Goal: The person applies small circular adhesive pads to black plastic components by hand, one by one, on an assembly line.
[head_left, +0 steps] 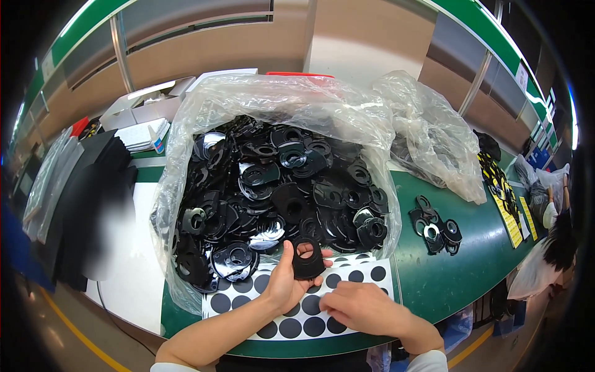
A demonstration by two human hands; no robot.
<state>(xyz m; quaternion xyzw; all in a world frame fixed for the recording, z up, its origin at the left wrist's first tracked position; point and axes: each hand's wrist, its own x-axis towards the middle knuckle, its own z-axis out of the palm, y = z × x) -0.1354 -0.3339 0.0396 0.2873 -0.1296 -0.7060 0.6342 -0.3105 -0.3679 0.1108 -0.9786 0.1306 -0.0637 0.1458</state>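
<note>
My left hand (286,282) holds up a black plastic part (308,259) with a round hole near one end, its fingers wrapped behind and around the edge. Under both hands lies a white sheet (218,320) bearing rows of round black stickers (290,328). Over the right part of that sheet, my right hand (356,307) is closed, fingertips curled down beside one black circle. Whatever it pinches, if anything, is hidden. Just beyond the sheet, a large clear plastic bag (260,93) lies open, full of similar glossy black parts (291,208).
Several black parts (432,229) lie piled on the green table (427,288) at right. A second clear bag (427,133) sits at back right. Black sheets (87,204) are stacked at left, near a white box (145,102) and a small bottle (156,142). Another person (551,248) is at far right.
</note>
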